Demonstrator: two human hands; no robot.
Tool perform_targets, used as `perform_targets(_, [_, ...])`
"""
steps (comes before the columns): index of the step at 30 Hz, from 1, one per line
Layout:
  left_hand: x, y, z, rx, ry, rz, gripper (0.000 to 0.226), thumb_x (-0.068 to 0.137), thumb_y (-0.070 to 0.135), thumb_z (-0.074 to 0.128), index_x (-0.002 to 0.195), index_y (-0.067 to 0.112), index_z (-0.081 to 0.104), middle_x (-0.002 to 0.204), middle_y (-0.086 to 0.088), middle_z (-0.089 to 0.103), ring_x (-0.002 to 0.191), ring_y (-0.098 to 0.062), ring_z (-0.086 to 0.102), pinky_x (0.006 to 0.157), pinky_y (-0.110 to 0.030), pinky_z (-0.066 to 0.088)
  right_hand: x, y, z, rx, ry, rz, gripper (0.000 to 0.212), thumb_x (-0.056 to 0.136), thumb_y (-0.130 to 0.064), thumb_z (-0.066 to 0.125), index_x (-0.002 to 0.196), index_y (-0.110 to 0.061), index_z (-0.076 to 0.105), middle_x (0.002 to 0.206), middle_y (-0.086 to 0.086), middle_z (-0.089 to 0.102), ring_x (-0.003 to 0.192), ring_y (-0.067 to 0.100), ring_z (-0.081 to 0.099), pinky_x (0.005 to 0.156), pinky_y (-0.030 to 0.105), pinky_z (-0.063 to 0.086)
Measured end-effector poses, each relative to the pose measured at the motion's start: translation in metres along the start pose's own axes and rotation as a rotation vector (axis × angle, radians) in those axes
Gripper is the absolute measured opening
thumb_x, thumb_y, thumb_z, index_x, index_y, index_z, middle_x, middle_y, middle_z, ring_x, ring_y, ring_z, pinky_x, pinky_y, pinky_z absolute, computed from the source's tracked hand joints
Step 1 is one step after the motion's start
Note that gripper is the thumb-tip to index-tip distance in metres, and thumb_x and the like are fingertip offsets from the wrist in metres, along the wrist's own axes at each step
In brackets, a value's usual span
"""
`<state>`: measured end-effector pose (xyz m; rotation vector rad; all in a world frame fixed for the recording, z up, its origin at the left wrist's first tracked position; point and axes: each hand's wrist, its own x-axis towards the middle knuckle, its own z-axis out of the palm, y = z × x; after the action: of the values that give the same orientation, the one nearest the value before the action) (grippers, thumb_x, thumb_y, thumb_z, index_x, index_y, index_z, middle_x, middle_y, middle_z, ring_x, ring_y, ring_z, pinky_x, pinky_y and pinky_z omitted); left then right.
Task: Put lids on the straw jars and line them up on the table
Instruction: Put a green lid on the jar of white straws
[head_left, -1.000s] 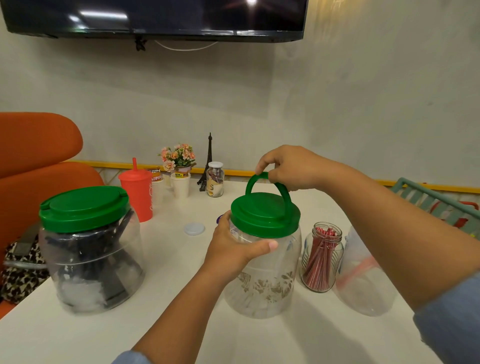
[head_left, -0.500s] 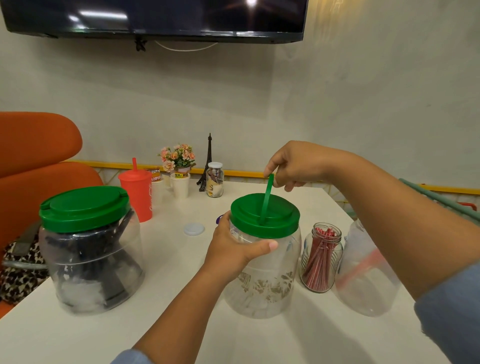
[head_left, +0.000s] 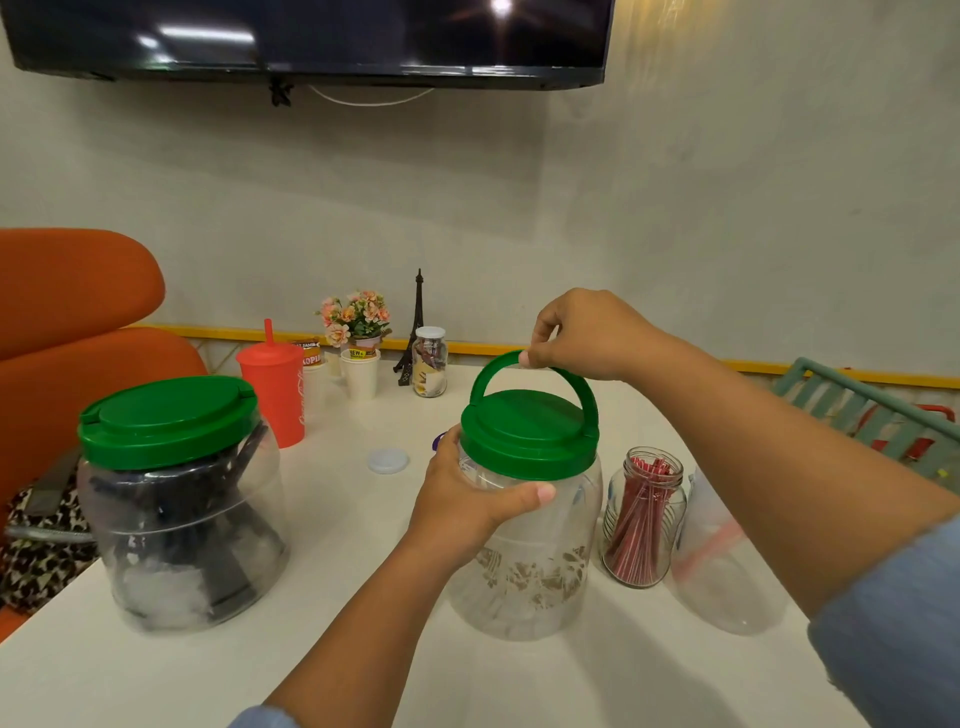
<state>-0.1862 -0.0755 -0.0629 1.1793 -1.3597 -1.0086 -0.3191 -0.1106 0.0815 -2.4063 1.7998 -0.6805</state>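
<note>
Nearest, the left hand (head_left: 467, 499) wraps the shoulder of the middle jar (head_left: 524, 551), fingers curled round the clear wall just under the green lid (head_left: 527, 436), thumb across the front. That jar stands upright on the table (head_left: 363, 649), towards the near edge. Above it the right hand (head_left: 587, 338) pinches the top of the lid's handle (head_left: 535, 364) between thumb and fingertips, the other fingers loosely curled; the handle stands upright over the lid.

The lid looks seated, so the step in hand is probably checking it or getting ready to shift the jar into line. To do it well, keep the left hand firm on the shoulder so the light plastic body does not turn or tip, confirm the lid is tight all round, then fold the handle flat or lift straight up by it.

To the left, another big jar (head_left: 182, 535) already has its lid on, handle down. Just right of the middle jar stands a small glass jar (head_left: 644, 519) of red straws, open-topped, and beside that a clear jar (head_left: 727, 566) partly hidden by the right arm. Farther back lies a small white lid (head_left: 388, 461), possibly the glass jar's.
</note>
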Motion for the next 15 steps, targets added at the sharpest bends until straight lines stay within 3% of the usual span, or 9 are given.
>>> perform_targets(4, [-0.0004,-0.0002,-0.0002,-0.001,0.006,0.003,0.097,0.059,0.035,0.084,0.138,0.035,0.027,0.122,0.017,0.037,0.111,-0.006,0.034,0.089,-0.025,0.034,0.0007,-0.0026,0.0018,0.002,0.021,-0.017,0.019,0.083,-0.016,0.063,0.101,-0.017,0.068,0.087,0.0,0.06,0.075,0.018,0.056,0.061,0.026,0.045])
perform_targets(7, [-0.0008,0.0,-0.0003,-0.008,0.004,0.006,0.096,0.059,0.035,0.084,0.137,0.035,0.029,0.121,0.018,0.038,0.111,-0.006,0.035,0.089,-0.025,0.034,0.0011,-0.0034,0.004,0.153,-0.015,0.009,0.02,0.084,-0.006,0.058,0.095,-0.02,0.068,0.09,0.006,0.064,0.065,0.018,0.061,0.065,0.031,0.056])
perform_targets(11, [-0.0008,0.0006,-0.0002,0.003,-0.001,0.002,0.095,0.059,0.036,0.084,0.136,0.036,0.029,0.12,0.018,0.038,0.111,-0.007,0.036,0.087,-0.026,0.036,0.0004,-0.0029,0.0036,0.328,-0.095,0.094,0.016,0.086,-0.005,0.056,0.097,-0.001,0.068,0.072,0.008,0.062,0.052,0.011,0.057,0.05,0.018,0.051])
perform_targets(15, [-0.0018,0.0019,-0.0001,0.003,-0.003,0.005,0.091,0.061,0.034,0.084,0.134,0.037,0.03,0.116,0.019,0.038,0.109,-0.007,0.037,0.086,-0.025,0.036,0.0005,-0.0002,-0.0013,0.439,-0.237,0.105,0.024,0.085,0.001,0.056,0.106,0.009,0.061,0.075,0.006,0.06,0.063,0.012,0.059,0.06,0.018,0.054])
